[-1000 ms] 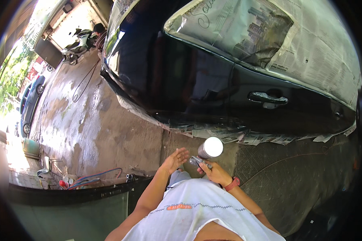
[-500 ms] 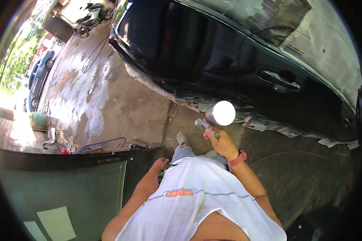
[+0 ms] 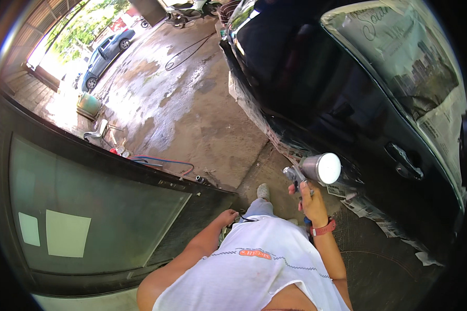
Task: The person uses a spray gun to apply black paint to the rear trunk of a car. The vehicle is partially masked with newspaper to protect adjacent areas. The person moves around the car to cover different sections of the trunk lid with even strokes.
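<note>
My right hand [image 3: 312, 203] grips a spray gun [image 3: 296, 178] with a metal cup on top, its round lid [image 3: 329, 168] shining white. Close beyond the gun is the lower side of a glossy black car door [image 3: 316, 98], not visibly touched by it. A chrome-like handle [image 3: 403, 161] sits on that door. Beside my left hip, my left hand [image 3: 226, 217] is closed at a thin dark hose [image 3: 246, 218], which runs toward my waist. Its fingertips are partly hidden.
Newspaper masking [image 3: 425, 62] covers the car's window, and more paper hangs along its lower edge. A large glass panel in a dark frame [image 3: 62, 140] stands at my left. Hoses [image 3: 166, 161] lie on the concrete floor. A blue car [image 3: 105, 56] is parked far left.
My view has swung left, so the car and both hands appear farther right and lower. The spray gun stays in my right hand.
</note>
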### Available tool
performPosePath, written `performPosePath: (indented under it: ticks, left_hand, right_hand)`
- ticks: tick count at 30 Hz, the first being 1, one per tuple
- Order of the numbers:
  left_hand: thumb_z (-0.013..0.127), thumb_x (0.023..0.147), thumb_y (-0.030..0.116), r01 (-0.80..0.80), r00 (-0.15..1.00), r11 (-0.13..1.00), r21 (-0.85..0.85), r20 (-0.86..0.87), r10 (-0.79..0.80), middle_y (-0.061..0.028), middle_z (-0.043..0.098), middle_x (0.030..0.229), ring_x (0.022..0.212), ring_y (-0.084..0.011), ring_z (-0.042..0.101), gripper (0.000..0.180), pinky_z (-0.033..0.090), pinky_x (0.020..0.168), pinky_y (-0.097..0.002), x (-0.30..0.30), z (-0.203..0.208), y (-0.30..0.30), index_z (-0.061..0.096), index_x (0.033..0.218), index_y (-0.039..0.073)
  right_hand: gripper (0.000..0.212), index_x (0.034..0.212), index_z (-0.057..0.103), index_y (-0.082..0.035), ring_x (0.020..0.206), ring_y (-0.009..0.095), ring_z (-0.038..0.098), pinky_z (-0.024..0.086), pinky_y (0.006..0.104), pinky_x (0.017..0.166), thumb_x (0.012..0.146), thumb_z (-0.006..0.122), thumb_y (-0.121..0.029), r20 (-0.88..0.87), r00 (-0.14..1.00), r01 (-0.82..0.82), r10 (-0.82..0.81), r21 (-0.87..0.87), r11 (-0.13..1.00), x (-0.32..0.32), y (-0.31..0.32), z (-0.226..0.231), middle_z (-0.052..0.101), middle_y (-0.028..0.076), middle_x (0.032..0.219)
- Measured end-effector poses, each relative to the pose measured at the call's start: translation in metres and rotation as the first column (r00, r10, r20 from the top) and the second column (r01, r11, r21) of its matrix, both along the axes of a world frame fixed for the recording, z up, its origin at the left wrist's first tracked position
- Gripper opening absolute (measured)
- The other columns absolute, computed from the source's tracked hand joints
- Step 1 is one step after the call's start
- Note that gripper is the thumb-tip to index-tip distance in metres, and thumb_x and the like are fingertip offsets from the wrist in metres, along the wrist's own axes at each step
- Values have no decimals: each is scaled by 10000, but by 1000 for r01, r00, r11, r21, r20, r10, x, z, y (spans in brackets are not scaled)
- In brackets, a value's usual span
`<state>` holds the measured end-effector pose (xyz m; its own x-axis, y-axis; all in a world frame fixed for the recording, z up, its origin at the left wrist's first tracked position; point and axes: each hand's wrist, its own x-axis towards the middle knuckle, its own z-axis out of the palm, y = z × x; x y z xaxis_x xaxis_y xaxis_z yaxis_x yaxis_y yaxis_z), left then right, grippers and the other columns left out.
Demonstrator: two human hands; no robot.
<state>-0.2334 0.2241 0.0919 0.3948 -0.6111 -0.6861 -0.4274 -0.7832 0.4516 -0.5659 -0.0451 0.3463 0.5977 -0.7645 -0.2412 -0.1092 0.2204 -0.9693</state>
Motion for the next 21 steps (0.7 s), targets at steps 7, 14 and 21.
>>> performPosePath:
  ticks: [7, 14, 21]
  left_hand:
    - [638, 961, 472, -28, 999, 999, -16, -26, 28, -187, 726, 1212, 1138, -324, 691, 534, 531, 976, -424, -8, 13, -32, 687, 1284, 51]
    - [607, 960, 523, 64, 998, 994, 91, 11, -65, -203, 706, 1253, 1197, -360, 658, 573, 509, 1019, -447, 6, -10, 0, 687, 1292, 63]
    - [606, 954, 515, 70, 998, 988, 134, -12, -69, -213, 688, 1287, 1223, -363, 643, 567, 498, 1043, -441, 15, -34, 26, 695, 1282, 61]
  right_hand:
    - [495, 1251, 656, -18, 605, 98, 584, 463, 249, 489, 1087, 456, -439, -20, 1000, 18, -19, -31, 999, 19, 12, 7, 725, 67, 918]
    - [483, 1271, 673, -3, 546, 91, 568, 456, 258, 466, 1091, 469, -402, -18, 991, 134, -134, -18, 991, 17, -3, 0, 728, 70, 887]
    - [563, 1040, 698, 2, 784, 117, 665, 461, 249, 466, 1093, 417, -483, -4, 974, 226, -226, -5, 974, 7, -22, 16, 704, 81, 903]
